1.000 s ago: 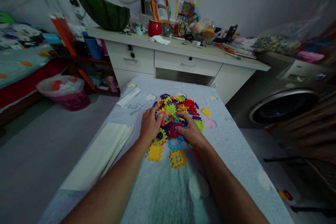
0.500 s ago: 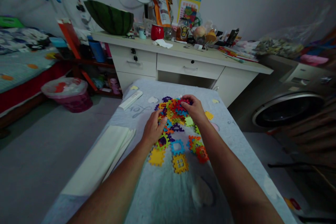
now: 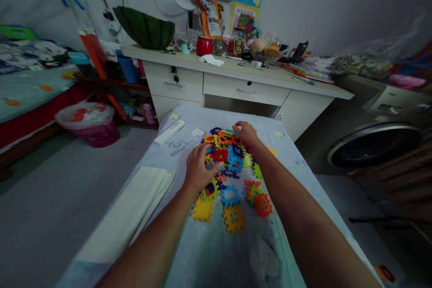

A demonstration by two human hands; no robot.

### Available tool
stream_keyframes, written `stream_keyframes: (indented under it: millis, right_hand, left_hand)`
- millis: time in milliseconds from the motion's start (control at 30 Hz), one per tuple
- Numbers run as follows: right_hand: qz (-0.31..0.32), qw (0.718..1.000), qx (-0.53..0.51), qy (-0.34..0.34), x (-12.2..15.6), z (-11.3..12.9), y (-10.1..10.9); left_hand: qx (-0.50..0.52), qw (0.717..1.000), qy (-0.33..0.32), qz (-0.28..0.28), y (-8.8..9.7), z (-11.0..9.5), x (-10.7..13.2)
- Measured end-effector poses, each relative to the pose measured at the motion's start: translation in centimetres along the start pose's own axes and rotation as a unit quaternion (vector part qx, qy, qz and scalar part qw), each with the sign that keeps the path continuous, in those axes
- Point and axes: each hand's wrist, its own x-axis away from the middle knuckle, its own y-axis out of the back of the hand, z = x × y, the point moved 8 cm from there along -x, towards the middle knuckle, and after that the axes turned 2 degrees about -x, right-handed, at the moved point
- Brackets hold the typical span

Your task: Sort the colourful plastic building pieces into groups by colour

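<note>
A heap of colourful interlocking plastic tiles (image 3: pixel 235 157) with toothed edges lies on the cloth-covered table (image 3: pixel 216 256). My left hand (image 3: pixel 199 168) rests against the heap's left side, thumb stretched away from the fingers, next to a red tile (image 3: pixel 221 155). At the far right of the heap, my right hand (image 3: pixel 246 132) has its fingers curled; what lies under them is hidden. Closer to me are a solid yellow tile (image 3: pixel 202 209), a yellow window tile (image 3: pixel 234 218), a blue frame tile (image 3: pixel 230 195) and an orange tile (image 3: pixel 263 205).
A folded pale cloth (image 3: pixel 131 207) and a long white box (image 3: pixel 169 132) lie along the table's left side. Behind stands a white desk (image 3: pixel 246 89) bearing a cut watermelon (image 3: pixel 146 29) and a red jar (image 3: pixel 204 46). A washing machine (image 3: pixel 374 117) is to the right.
My right hand has moved slightly left and lower over the heap. Red and blue tiles that were near it now lie mid-heap, closer to my left thumb. The view has tilted slightly.
</note>
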Motion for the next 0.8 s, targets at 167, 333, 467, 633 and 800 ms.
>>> stream_keyframes:
  millis: [167, 333, 467, 633, 800]
  right_hand:
    - [0.110, 0.994, 0.008, 0.021, -1.8, -0.2, -3.1]
    - [0.153, 0.984, 0.007, 0.094, -0.9, 1.0, -4.2]
    - [0.166, 0.978, 0.007, 0.127, 0.9, 1.1, -3.2]
    - [0.249, 0.962, 0.002, 0.113, 3.2, 0.9, -2.1]
    - [0.201, 0.973, 0.047, 0.103, 4.0, 2.8, 0.2]
  left_hand:
    - [-0.020, 0.999, -0.006, 0.028, -0.6, 0.0, 0.1]
    - [-0.011, 0.999, 0.019, 0.025, -0.9, 0.6, -0.1]
    - [-0.028, 0.999, 0.026, 0.014, -1.1, 1.2, -0.1]
    - [-0.026, 0.999, 0.032, -0.003, -0.9, 1.4, -0.1]
    - [-0.017, 0.999, 0.044, -0.010, -0.4, 1.5, -0.2]
